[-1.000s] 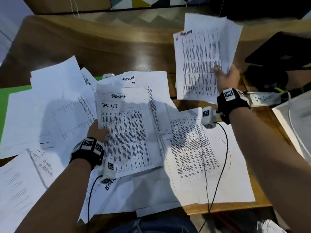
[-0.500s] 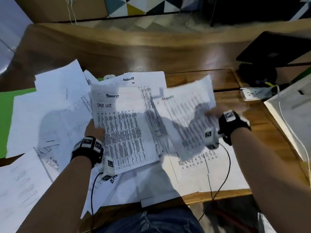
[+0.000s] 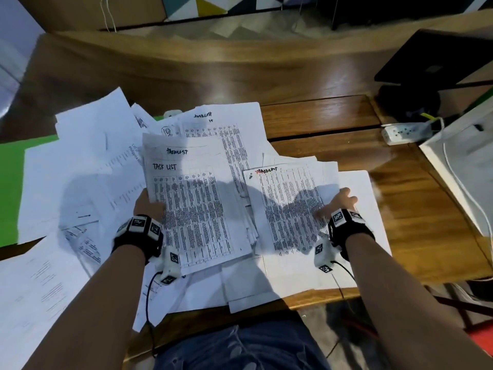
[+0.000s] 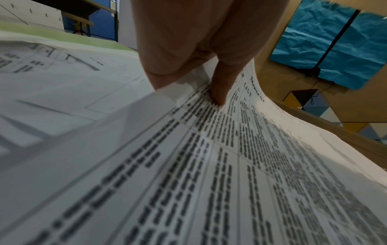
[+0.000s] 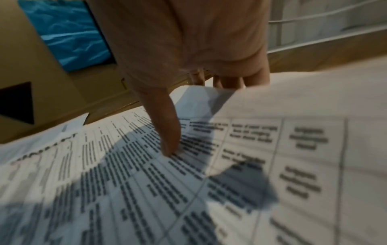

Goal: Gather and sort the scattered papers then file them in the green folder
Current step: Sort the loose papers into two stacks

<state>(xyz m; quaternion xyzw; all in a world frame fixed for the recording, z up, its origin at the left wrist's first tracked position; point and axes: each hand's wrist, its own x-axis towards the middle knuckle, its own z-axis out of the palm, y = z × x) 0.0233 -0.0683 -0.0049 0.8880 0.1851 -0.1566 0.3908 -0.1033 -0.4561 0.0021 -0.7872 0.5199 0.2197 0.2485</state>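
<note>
Both forearms are bare, with no sleeves. Each wrist wears a black strap (image 3: 137,236) topped with white blocks printed with black square markers. A small white camera unit (image 3: 168,267) with more markers hangs below the left strap, another (image 3: 322,256) below the right one, each trailing a thin black cable (image 3: 148,297). Blue jeans (image 3: 240,348) cover the lap.

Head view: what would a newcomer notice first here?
A sprawl of white papers covers the wooden desk. Each hand grips a printed table stack: the left hand the "TASK LIST" stack, the right hand a red-titled stack. The green folder peeks out far left.
</note>
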